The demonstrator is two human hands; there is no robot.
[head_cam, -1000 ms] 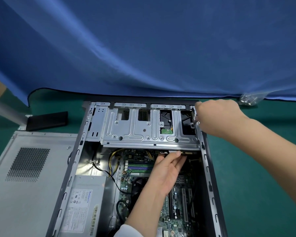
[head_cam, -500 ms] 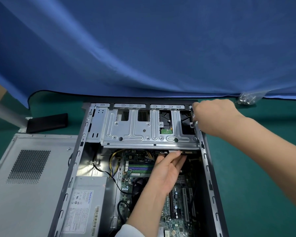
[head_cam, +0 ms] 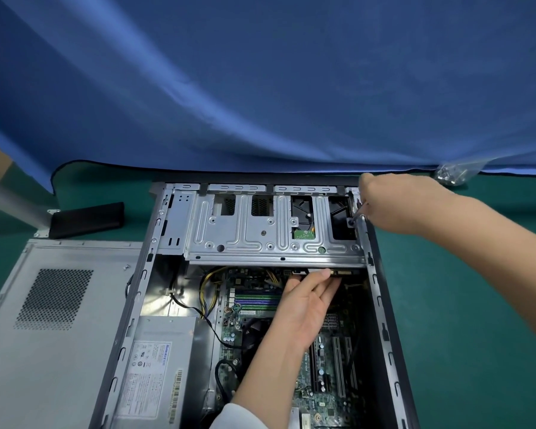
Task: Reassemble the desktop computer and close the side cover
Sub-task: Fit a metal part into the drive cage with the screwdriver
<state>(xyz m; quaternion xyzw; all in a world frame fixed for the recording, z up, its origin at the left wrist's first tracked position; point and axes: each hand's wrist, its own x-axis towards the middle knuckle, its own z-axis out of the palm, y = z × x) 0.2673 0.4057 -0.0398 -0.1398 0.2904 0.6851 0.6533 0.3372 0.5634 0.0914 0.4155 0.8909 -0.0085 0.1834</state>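
Note:
The open desktop case (head_cam: 381,305) lies flat on the green table. My left hand (head_cam: 307,301) reaches inside over the motherboard (head_cam: 328,394). Its straight fingers press against the end of a drive (head_cam: 344,271) under the silver drive cage (head_cam: 260,233). My right hand (head_cam: 396,209) grips a thin screwdriver (head_cam: 358,212) at the cage's far right corner, its tip down at a hole in the cage. The grey side cover (head_cam: 59,320) lies flat to the left of the case, off it.
A power supply (head_cam: 155,366) fills the case's near left corner, with black and yellow cables (head_cam: 205,292) beside it. A black block (head_cam: 87,219) and a metal pole (head_cam: 10,199) sit far left. A clear bag of screws (head_cam: 452,174) lies far right, under the blue cloth (head_cam: 260,88).
My right hand has shifted slightly at the cage's corner, and the screwdriver shaft now shows below it. My left hand stays pressed on the drive.

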